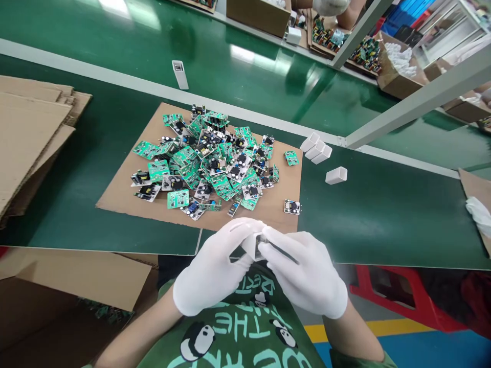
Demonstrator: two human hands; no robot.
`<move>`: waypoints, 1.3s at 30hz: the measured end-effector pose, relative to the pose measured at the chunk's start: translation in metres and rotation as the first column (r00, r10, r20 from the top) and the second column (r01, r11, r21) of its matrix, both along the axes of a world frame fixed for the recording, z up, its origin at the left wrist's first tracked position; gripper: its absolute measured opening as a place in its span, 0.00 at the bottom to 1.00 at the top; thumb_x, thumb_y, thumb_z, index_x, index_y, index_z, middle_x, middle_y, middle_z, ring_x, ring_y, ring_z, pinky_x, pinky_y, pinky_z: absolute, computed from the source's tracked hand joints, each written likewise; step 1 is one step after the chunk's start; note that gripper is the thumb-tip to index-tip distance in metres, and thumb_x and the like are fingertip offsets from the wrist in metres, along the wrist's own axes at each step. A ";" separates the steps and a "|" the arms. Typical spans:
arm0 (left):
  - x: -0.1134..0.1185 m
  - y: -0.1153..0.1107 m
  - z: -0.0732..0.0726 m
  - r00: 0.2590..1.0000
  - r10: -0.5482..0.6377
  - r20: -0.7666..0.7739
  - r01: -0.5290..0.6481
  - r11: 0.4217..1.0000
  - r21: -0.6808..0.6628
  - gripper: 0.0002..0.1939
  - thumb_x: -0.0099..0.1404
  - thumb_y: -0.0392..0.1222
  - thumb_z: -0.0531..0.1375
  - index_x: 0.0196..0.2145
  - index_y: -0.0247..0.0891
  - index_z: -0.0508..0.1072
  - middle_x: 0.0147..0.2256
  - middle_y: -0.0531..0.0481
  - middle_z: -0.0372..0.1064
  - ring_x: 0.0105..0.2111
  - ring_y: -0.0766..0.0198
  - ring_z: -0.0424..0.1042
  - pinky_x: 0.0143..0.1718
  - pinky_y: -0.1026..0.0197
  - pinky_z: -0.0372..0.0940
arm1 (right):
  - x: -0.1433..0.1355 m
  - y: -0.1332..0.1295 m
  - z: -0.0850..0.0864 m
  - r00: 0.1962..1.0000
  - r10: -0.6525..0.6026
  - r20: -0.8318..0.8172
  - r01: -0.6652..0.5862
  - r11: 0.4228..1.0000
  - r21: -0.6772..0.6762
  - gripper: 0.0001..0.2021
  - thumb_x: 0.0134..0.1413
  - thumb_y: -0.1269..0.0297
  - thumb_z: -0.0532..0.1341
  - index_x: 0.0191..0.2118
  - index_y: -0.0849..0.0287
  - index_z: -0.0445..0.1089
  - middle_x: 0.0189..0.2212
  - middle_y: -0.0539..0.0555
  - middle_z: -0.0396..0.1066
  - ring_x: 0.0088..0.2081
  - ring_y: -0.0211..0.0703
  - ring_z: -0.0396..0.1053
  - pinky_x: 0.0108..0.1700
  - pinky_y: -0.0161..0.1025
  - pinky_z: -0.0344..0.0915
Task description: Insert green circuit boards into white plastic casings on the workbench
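White plastic casing (253,244), small and boxy, sits pinched between both white-gloved hands, left hand (215,266) and right hand (303,276), close to the chest at the table (383,214) edge. Just past them a messy pile of green circuit boards (210,163) covers a flat cardboard sheet (123,199), with more smooth white casings (316,148) off to the right.

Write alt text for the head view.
Two white-gloved hands, left hand and right hand, together hold a small white casing above a green bench. Behind them, a heap of green circuit boards lies on cardboard sheet.
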State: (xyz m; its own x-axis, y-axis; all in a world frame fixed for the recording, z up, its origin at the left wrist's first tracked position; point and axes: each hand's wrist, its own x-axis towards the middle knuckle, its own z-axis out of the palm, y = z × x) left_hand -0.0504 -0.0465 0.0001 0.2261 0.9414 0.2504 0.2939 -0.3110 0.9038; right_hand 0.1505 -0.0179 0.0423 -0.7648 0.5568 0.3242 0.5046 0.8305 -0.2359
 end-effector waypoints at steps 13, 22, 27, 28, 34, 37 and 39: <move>0.006 -0.002 0.004 0.890 -0.146 0.432 0.337 0.848 -0.408 0.24 0.69 0.32 0.56 0.60 0.46 0.64 0.59 0.44 0.65 0.56 0.54 0.68 0.58 0.51 0.67 | -0.008 -0.004 -0.026 0.895 -0.159 -0.417 0.047 0.963 -0.267 0.29 0.61 0.68 0.66 0.65 0.53 0.58 0.50 0.60 0.73 0.54 0.53 0.70 0.53 0.52 0.71; 0.005 0.000 0.009 0.862 -0.107 0.495 0.373 0.795 -0.479 0.16 0.70 0.37 0.57 0.55 0.43 0.68 0.53 0.50 0.69 0.51 0.61 0.69 0.54 0.60 0.65 | -0.018 -0.008 -0.026 0.884 -0.123 -0.452 0.004 0.967 -0.255 0.32 0.59 0.75 0.62 0.66 0.50 0.55 0.41 0.54 0.77 0.48 0.50 0.72 0.45 0.46 0.73; 0.009 -0.001 0.015 0.919 -0.064 0.388 0.269 0.822 -0.502 0.07 0.68 0.37 0.57 0.45 0.41 0.70 0.40 0.53 0.71 0.40 0.63 0.70 0.42 0.63 0.67 | -0.020 -0.007 -0.026 0.894 -0.109 -0.434 0.016 0.977 -0.213 0.32 0.61 0.74 0.61 0.67 0.49 0.54 0.39 0.54 0.77 0.41 0.49 0.74 0.41 0.45 0.73; 0.010 -0.001 0.016 0.932 -0.053 0.358 0.243 0.824 -0.512 0.06 0.68 0.37 0.57 0.43 0.40 0.70 0.39 0.53 0.71 0.40 0.62 0.71 0.41 0.62 0.68 | -0.021 -0.008 -0.027 0.895 -0.102 -0.433 0.014 0.979 -0.202 0.32 0.61 0.75 0.60 0.67 0.49 0.54 0.38 0.54 0.77 0.40 0.48 0.74 0.40 0.45 0.73; 0.010 -0.010 0.006 0.975 0.019 0.223 0.058 0.941 -0.333 0.45 0.60 0.51 0.69 0.67 0.44 0.50 0.59 0.39 0.63 0.53 0.51 0.70 0.54 0.51 0.70 | -0.026 -0.017 -0.032 0.614 -0.470 -0.634 -0.026 0.791 -0.612 0.16 0.61 0.62 0.66 0.53 0.52 0.68 0.47 0.57 0.74 0.47 0.49 0.73 0.47 0.44 0.73; 0.008 -0.008 0.002 0.997 0.075 0.030 -0.076 0.996 0.049 0.45 0.61 0.48 0.69 0.67 0.44 0.50 0.63 0.36 0.57 0.62 0.48 0.61 0.63 0.46 0.62 | -0.034 -0.022 -0.034 0.418 -0.724 -0.549 -0.277 0.474 -0.836 0.13 0.65 0.51 0.61 0.41 0.57 0.68 0.37 0.55 0.72 0.38 0.45 0.73 0.39 0.39 0.73; 0.005 -0.004 0.002 0.993 0.098 -0.071 -0.082 0.976 0.203 0.33 0.65 0.38 0.65 0.64 0.42 0.57 0.62 0.38 0.61 0.63 0.52 0.60 0.63 0.50 0.60 | -0.041 -0.026 -0.037 0.383 -0.798 -0.466 -0.396 0.314 -0.863 0.16 0.64 0.49 0.61 0.35 0.57 0.64 0.30 0.52 0.67 0.32 0.42 0.69 0.34 0.37 0.71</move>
